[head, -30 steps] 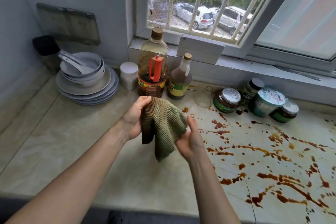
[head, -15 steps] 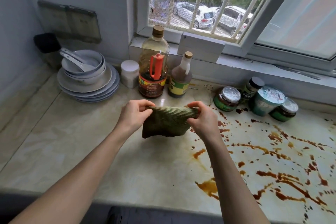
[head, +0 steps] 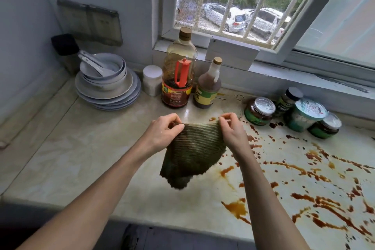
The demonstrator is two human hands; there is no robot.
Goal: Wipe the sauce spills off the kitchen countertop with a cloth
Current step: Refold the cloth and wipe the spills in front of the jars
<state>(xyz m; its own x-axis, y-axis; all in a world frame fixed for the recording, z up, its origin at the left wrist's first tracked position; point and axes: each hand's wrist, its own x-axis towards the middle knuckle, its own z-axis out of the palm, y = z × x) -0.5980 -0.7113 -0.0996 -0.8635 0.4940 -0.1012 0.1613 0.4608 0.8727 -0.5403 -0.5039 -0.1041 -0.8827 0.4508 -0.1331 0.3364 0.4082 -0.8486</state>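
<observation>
Green ribbed cloth [head: 192,152] hangs in air above countertop [head: 81,148], stretched by top edge between both hands. Left hand [head: 162,134] pinches left corner, right hand [head: 231,132] pinches right corner; lower edge droops free. Brown sauce spills [head: 304,168] spread right and near-right of cloth. Two bottles [head: 178,75] stand far behind hands; stacked plates [head: 107,89] far left.

Green ribbed cloth [head: 192,154], brown sauce spills [head: 316,201] on beige marbled countertop [head: 81,158], red-handled bottle [head: 178,75].
</observation>
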